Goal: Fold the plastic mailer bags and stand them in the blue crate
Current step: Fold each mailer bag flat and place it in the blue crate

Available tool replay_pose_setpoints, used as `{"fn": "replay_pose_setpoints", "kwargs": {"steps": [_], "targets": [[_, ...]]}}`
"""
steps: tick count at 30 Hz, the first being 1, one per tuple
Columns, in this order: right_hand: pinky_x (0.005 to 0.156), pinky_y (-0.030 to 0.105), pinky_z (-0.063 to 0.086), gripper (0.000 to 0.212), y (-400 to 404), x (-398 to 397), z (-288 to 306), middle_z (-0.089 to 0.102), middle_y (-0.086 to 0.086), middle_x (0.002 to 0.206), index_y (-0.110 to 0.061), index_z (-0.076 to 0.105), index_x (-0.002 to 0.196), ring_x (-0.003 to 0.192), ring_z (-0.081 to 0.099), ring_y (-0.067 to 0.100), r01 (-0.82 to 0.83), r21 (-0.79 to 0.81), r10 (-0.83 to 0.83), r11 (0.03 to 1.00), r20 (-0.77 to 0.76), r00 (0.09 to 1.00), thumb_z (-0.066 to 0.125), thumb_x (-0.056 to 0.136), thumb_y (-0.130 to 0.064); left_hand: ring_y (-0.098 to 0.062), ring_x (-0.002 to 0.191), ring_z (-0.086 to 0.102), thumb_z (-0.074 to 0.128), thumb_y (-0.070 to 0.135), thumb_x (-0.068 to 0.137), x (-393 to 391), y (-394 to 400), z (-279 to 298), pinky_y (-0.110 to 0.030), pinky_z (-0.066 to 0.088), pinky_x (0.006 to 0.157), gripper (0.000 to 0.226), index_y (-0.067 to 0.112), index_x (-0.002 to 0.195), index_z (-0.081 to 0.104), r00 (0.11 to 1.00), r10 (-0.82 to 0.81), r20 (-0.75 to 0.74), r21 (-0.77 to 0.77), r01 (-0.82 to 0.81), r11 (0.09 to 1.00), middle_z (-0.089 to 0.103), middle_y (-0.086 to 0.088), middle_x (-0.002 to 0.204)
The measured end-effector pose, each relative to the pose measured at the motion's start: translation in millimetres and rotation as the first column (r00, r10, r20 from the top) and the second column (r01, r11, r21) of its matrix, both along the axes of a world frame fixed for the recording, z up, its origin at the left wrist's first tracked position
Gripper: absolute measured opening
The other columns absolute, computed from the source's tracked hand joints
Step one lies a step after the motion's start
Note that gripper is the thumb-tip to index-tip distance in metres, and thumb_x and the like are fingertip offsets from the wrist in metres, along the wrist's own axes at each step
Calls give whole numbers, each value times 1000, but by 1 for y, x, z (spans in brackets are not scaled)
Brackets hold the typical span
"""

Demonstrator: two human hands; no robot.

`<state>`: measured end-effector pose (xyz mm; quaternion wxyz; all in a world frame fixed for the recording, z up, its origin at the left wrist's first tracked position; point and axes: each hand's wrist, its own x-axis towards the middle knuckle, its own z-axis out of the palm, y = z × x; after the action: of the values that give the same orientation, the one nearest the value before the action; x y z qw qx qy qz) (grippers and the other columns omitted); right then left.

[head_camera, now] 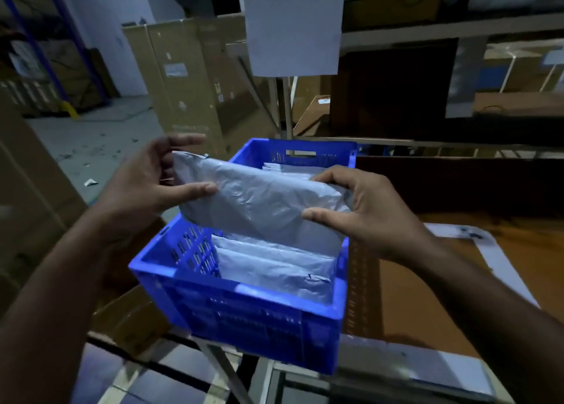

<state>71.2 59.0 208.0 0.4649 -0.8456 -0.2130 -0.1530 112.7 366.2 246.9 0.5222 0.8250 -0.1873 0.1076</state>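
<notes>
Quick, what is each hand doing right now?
Left hand: holds the left end of the folded grey plastic mailer bag above the blue plastic crate.
Right hand: holds its right end.

Folded grey mailer bag [262,202] tilted above blue crate [244,321] w/ standing folded bags [271,269].

Dim overall, cool bluish cast. Brighter patch upper left on floor [100,135]. Blue crate [238,306] rim catches soft glare. Wide-angle bending at edges. Slight motion blur, shelves [427,28] soft, right background in deep shadow.
</notes>
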Motion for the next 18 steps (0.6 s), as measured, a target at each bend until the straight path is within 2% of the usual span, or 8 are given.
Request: {"fn": "replay_pose_setpoints", "kwargs": {"steps": [3,5,7,9,11,14,16,18], "targets": [[76,40,58,30,30,10,-7,70,-13,97,-31,66,102,89,67,5,-14,-130,10,991,-29,1000,82,78,-41,-17,91,73,89,24,62,21,30,-1,-28,60,81,51,16,110,74,996,-91,8,217,87,972,78,0,98],[76,38,56,37,42,13,-14,70,-11,99,-34,62,107,90,65,4,-2,-272,-18,962,-70,997,81,78,-46,-10,84,73,91,34,68,34,41,-8,-22,59,74,36,20,98,77,980,-183,-77,374,199,906,78,6,91],[74,31,49,45,50,13,-19,67,-12,104,-36,57,116,91,59,6,-5,-496,-60,869,-115,992,79,78,-50,-3,78,71,91,40,71,51,46,-22,-21,55,70,27,28,90,77,961,-232,-150,581,275,766,76,15,85],[74,32,44,48,58,11,-26,66,-10,110,-34,56,118,98,57,12,-36,-683,-94,729,-152,984,78,78,-51,4,76,67,90,38,74,63,41,-41,-21,52,70,21,36,85,73,942,-289,-172,747,316,585,72,24,80],[78,35,47,47,66,10,-34,66,-4,113,-30,55,114,104,59,21,-83,-806,-140,586,-201,970,77,78,-50,3,74,61,85,50,72,68,29,-62,-22,49,69,26,37,89,70,923,-348,-162,858,306,413,65,25,76],[67,34,40,33,78,13,-43,64,4,108,-21,54,103,101,60,29,-135,-897,-219,422,-245,944,73,82,-38,-6,86,58,77,58,77,70,9,-86,-25,36,65,37,30,100,66,898,-416,-144,947,247,207,59,20,80],[64,32,34,23,85,15,-47,65,7,106,-21,50,93,99,62,32,-136,-926,-238,353,-229,944,69,84,-31,-13,95,61,75,54,81,71,-2,-92,-29,34,68,36,27,103,65,883,-453,-124,964,216,157,67,13,95],[64,32,33,24,89,19,-50,65,8,106,-22,47,90,98,63,32,-107,-947,-266,302,-192,945,69,83,-29,-16,97,60,74,50,83,75,-8,-95,-30,32,67,32,26,101,63,874,-479,-78,968,181,173,68,9,100]]}}
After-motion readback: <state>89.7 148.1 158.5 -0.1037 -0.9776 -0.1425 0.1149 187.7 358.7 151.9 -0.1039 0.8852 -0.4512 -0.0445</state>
